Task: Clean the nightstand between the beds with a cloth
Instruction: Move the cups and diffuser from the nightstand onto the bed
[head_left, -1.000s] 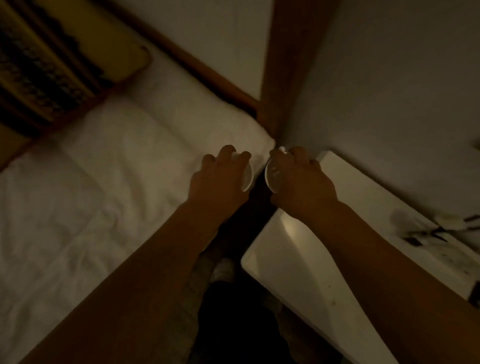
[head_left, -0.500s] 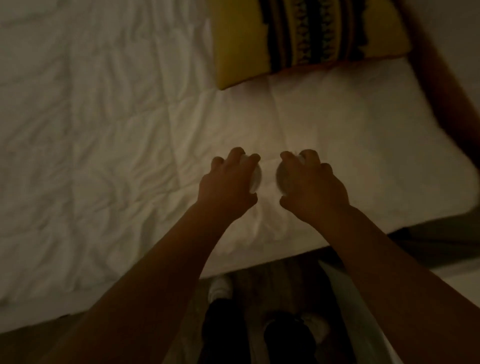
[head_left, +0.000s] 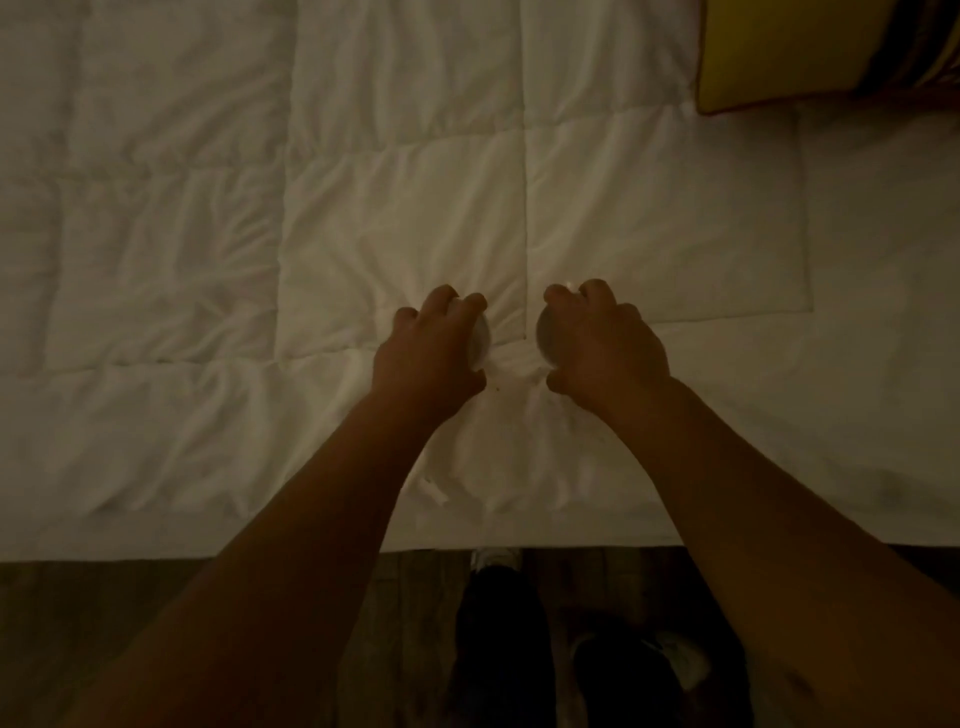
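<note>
Both forearms (head_left: 322, 519) bare, no sleeves; dark trousers (head_left: 501, 623); pale shoes (head_left: 493, 558), toes showing by the bed edge.

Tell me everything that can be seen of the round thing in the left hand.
The round thing looks small, pale and smooth, perhaps glass; the dim light hides its material. Only its right edge shows past the fingers. The left hand closes over it from above, low over the white quilt. Whether it touches the quilt cannot be told.
</note>
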